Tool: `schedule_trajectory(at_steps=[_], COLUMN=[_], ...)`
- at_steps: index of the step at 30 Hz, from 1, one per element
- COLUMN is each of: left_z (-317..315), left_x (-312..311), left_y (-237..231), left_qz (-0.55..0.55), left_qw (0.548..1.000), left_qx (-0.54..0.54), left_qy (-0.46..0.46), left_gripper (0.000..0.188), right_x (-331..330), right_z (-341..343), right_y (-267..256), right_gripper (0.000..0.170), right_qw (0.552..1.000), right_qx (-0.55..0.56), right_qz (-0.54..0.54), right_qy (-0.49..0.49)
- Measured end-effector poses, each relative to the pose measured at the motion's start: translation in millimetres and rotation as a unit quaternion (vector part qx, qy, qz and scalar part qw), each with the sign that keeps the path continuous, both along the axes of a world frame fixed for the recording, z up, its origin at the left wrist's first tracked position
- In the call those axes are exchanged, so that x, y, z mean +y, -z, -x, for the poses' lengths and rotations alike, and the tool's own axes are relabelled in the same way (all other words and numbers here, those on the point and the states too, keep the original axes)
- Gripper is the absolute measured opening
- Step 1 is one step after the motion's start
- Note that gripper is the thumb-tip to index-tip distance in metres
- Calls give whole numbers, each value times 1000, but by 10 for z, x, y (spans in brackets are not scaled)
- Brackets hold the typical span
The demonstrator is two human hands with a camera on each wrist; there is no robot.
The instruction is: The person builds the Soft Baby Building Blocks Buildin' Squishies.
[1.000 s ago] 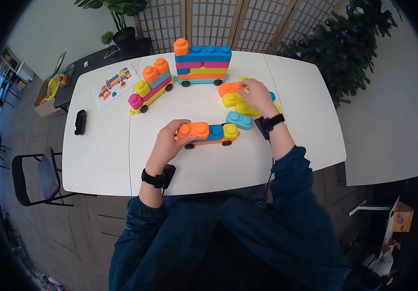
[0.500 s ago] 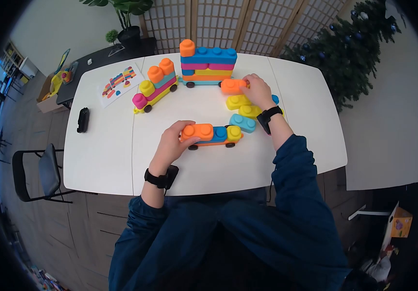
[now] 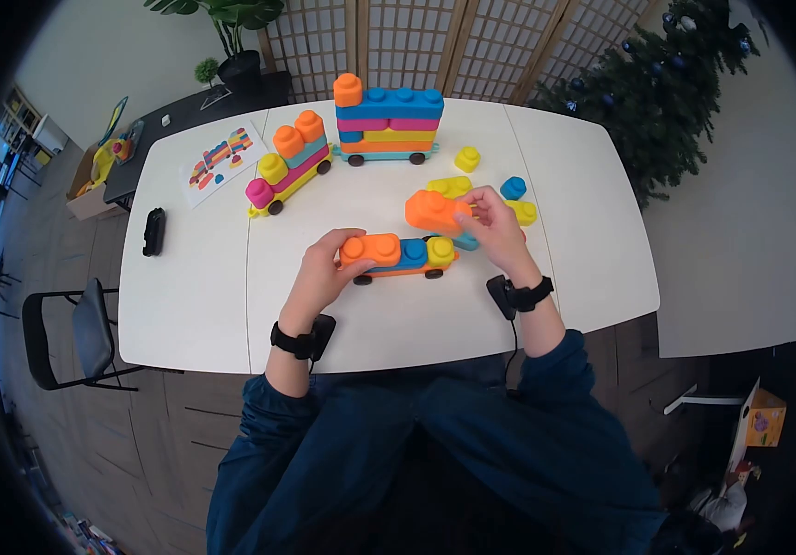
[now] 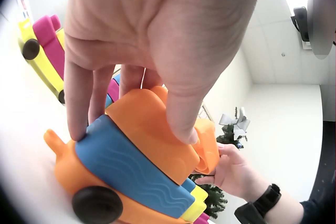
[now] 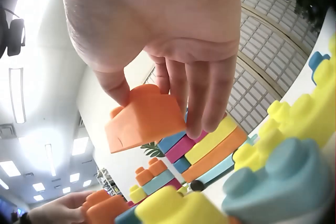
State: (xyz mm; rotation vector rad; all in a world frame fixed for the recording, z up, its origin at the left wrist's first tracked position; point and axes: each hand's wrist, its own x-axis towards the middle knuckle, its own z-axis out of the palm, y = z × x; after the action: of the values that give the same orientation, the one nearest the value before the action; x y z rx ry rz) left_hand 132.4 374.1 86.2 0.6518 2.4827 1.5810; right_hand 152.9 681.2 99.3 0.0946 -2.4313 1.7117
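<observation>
My left hand [image 3: 321, 270] grips the orange block [image 3: 370, 250] on the left end of a wheeled car, thumb at the front and fingers behind. Beside that block on the car are a blue block [image 3: 413, 252] and a yellow one [image 3: 440, 249]. My right hand [image 3: 500, 233] pinches a second orange block [image 3: 437, 213] by its right end, raised above the table behind the car. The right wrist view shows this block [image 5: 144, 119] between thumb and fingers. A teal block [image 3: 465, 241] lies partly hidden under the right hand.
A tall block car [image 3: 389, 120] and a slanted block car [image 3: 294, 165] stand at the back. Loose yellow blocks [image 3: 467, 159] and a blue one [image 3: 513, 188] lie at the right. A printed sheet [image 3: 222, 165] and a black object [image 3: 153, 232] are at the left.
The right hand has picked the orange block up from beside the yellow blocks and brought it closer to the front car. The left hand has kept its grip in place.
</observation>
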Motion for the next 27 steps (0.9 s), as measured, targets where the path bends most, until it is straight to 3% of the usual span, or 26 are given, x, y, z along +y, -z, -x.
schedule_trajectory(at_steps=[3, 7, 15, 27], left_z=[-8, -21, -27, -14], left_x=[5, 6, 31, 23], left_y=[-8, -59, -115, -68], left_qz=[-1, -7, 4, -12], left_qw=[1000, 999, 998, 997], left_qx=[-10, -50, -57, -72], left_qy=[-4, -13, -7, -6], left_gripper=[44, 45, 44, 45], right_x=[-68, -153, -256, -220], right_z=[-142, -291, -341, -347], right_y=[146, 263, 236, 213], right_gripper=[29, 30, 30, 29], right_qw=[996, 993, 999, 995], right_qx=[-9, -18, 46, 81], right_qz=[88, 118, 3, -53], right_qy=[-17, -23, -9, 38])
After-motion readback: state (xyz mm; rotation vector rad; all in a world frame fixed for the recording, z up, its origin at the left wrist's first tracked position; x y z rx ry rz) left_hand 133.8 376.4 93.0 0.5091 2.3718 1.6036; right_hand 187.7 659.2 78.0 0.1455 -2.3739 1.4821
